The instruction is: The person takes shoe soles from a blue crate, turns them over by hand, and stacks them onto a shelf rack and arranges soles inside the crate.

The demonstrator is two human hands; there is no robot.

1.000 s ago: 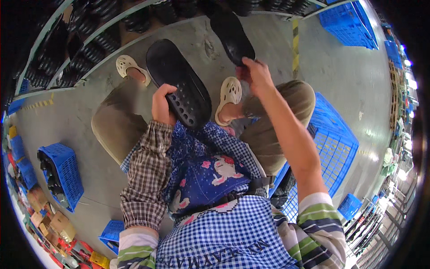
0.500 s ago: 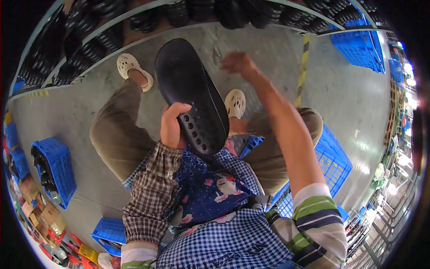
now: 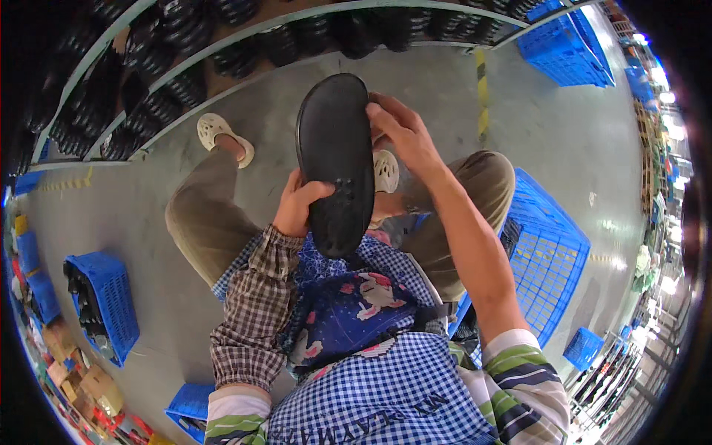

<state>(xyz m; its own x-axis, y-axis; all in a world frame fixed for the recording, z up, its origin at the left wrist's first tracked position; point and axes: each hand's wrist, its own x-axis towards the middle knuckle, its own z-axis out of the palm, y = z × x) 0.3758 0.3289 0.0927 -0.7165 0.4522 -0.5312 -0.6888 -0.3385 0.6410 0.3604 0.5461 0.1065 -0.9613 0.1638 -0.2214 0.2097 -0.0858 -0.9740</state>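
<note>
A black clog (image 3: 334, 141) is held up lengthwise over my lap, its smooth broad face toward me and small holes showing near its lower end. My left hand (image 3: 298, 204) grips its left side, thumb laid across the face beside the holes. At the upper right edge, my right hand (image 3: 404, 137) has its bent fingers against the clog near the far end. The fingertips there are partly hidden behind the clog.
A rack (image 3: 289, 22) crowded with black footwear runs along the far side. By my right leg stands a large blue crate (image 3: 552, 256). Another blue crate (image 3: 111, 300) with dark items is at left, and a blue crate (image 3: 567, 48) stands far right.
My right hand has come back from the far right onto the clog's edge. The clog has turned more upright and shifted right, with its side holes now less visible.
</note>
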